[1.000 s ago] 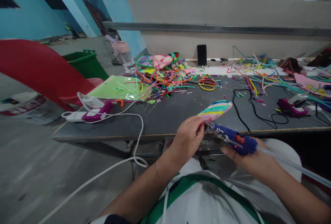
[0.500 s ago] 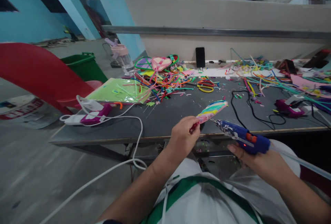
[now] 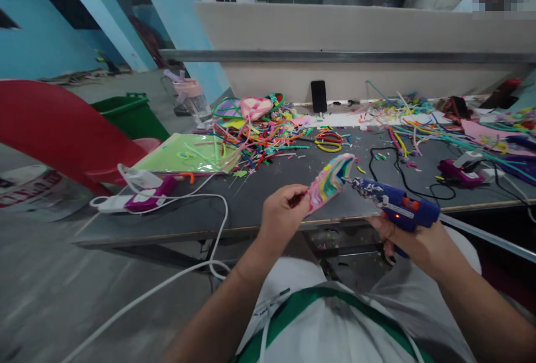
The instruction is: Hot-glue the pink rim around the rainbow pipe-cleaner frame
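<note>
Over the table's front edge, my left hand (image 3: pixel 285 209) pinches one end of a flat piece banded in pink, yellow, white and teal (image 3: pixel 330 181). Its patterned face is tilted up and its far end points right. My right hand (image 3: pixel 412 243) is wrapped round the handle of a blue glue gun (image 3: pixel 402 206) with a small red light lit and a clear glue stick (image 3: pixel 486 235) sticking out behind. The gun's nozzle is at the right edge of the banded piece; whether they touch I cannot tell.
A heap of coloured pipe cleaners (image 3: pixel 268 142) lies beside a green plastic packet (image 3: pixel 184 153) on the grey table (image 3: pixel 234 201). A phone (image 3: pixel 319 96) leans at the back. Left are a white-and-purple power strip (image 3: pixel 151 195), its trailing cord and a red chair (image 3: pixel 54 128). Scissors (image 3: pixel 329 142) lie mid-table.
My left hand has turned the banded piece so more of its face shows. The glue gun has come up level, its nozzle now at the piece's right edge. The view has shifted slightly.
</note>
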A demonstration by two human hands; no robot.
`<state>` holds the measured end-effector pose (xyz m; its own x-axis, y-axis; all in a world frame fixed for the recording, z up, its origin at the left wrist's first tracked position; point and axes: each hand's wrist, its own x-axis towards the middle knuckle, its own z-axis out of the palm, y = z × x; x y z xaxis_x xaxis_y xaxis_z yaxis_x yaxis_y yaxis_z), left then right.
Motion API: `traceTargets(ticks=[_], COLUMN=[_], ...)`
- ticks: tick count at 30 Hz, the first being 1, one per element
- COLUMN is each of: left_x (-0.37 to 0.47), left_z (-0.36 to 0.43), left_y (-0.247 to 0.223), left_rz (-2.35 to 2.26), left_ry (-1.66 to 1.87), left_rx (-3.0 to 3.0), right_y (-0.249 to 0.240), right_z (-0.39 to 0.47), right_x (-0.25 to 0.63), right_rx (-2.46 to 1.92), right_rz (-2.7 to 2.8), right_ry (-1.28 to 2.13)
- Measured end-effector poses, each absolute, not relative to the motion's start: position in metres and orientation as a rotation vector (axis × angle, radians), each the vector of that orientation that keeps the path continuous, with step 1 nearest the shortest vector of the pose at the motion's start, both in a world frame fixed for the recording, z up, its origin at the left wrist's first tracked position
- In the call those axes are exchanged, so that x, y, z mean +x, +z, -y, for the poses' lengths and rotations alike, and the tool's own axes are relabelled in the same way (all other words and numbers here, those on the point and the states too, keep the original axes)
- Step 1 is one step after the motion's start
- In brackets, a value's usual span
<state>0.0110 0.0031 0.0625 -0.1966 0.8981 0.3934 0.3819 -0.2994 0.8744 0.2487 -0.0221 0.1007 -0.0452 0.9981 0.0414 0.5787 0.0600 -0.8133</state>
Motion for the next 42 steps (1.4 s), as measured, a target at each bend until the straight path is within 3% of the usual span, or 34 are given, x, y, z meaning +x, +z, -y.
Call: traceTargets(ticks=[4,9,14,42], left_x=[0.002,-0.003,0.0,0.006], left_z=[-0.009,-0.009,-0.005,-0.013], left_y=[0.066,0.057,0.049,0.025], left_rz=[-1.119,-0.958,-0.914,-0.926], left_ry=[1.453,1.389,1.315,1.168], left_rx=[0.93,0.66,0.598,0.571], right_y=[0.097,0.086,0.084,0.031], right_z=[0.025,0.023,0.0,-0.105], right_x=[0.244,0.236,0.249,0.248], right_rx=[-1.699,-1.615,-1.493,-1.3], right_rz=[1.779,1.662,1.493,1.451], right_ry=[0.966,0.845,0.592,0.966])
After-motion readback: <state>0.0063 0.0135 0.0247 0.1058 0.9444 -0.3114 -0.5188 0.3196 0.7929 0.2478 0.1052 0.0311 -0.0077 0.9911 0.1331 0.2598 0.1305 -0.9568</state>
